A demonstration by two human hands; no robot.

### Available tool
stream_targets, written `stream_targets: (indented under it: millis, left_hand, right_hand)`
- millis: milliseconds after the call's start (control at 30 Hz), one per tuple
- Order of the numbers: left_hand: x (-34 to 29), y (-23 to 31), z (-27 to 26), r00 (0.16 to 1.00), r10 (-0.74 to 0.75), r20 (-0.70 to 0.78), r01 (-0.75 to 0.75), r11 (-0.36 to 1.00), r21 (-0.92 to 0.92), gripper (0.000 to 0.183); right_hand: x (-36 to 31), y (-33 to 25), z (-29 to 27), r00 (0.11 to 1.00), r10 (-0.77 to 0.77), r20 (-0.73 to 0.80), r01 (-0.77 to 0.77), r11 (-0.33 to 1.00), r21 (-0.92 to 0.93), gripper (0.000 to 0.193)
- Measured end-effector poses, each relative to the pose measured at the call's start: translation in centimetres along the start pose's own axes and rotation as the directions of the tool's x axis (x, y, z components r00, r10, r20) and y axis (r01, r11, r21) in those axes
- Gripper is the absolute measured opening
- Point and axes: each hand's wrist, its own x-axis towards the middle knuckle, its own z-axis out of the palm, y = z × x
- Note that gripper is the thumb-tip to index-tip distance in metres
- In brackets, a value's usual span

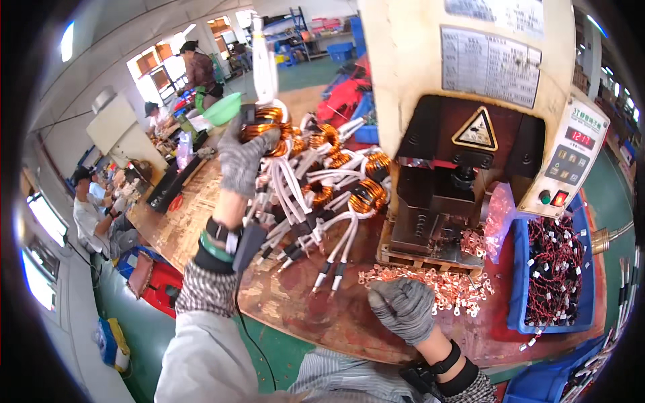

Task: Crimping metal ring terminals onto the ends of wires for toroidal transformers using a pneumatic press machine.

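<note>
My left hand (245, 156), in a grey knit glove, is closed around a copper-wound ring coil (263, 122) at the far side of a heap. White sleeved leads (264, 70) stick up beyond that coil. The heap holds several similar coils (367, 196) with white leads and dark bands. My right hand (403, 309), also gloved, has its fingers curled at the near edge of a spread of small copper ring terminals (463, 292). Whatever those fingers may hold is hidden. Behind the terminals stands a cream press machine (410, 60) with a dark tool head (462, 176).
A blue bin (519, 295) of dark red and black wire bundles sits right of the press. A pink plastic bag (498, 221) hangs beside the tooling. A black cable (252, 336) runs down from my left wrist. Co-workers (198, 70) are at benches to the far left.
</note>
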Motion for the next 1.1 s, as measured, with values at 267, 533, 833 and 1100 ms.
stream_targets:
  millis: [267, 533, 833, 1100]
  left_hand:
    - [-7.0, 12.0, -1.6, 0.634, 0.644, 0.427, -0.699, 0.241, 0.674, 0.039]
    - [-14.7, 10.0, -4.4, 0.305, 0.540, 0.785, -0.948, 0.098, 0.302, 0.022]
    - [-14.5, 7.9, -8.2, 0.408, 0.564, 0.718, -0.910, 0.192, 0.367, 0.043]
    - [-24.5, -1.9, -1.7, 0.851, -0.068, 0.521, 0.459, 0.582, -0.672, 0.051]
  right_hand:
    - [1.8, -3.8, -3.7, 0.902, -0.360, 0.239, 0.373, 0.928, -0.011, 0.025]
    - [7.0, -10.8, -7.2, 0.981, -0.090, 0.172, 0.170, 0.826, -0.538, 0.038]
    - [2.5, -7.3, -5.7, 0.948, 0.317, 0.041, -0.318, 0.947, 0.033, 0.036]
    - [2.8, -6.2, -6.7, 0.961, 0.244, -0.127, -0.237, 0.969, 0.069, 0.044]
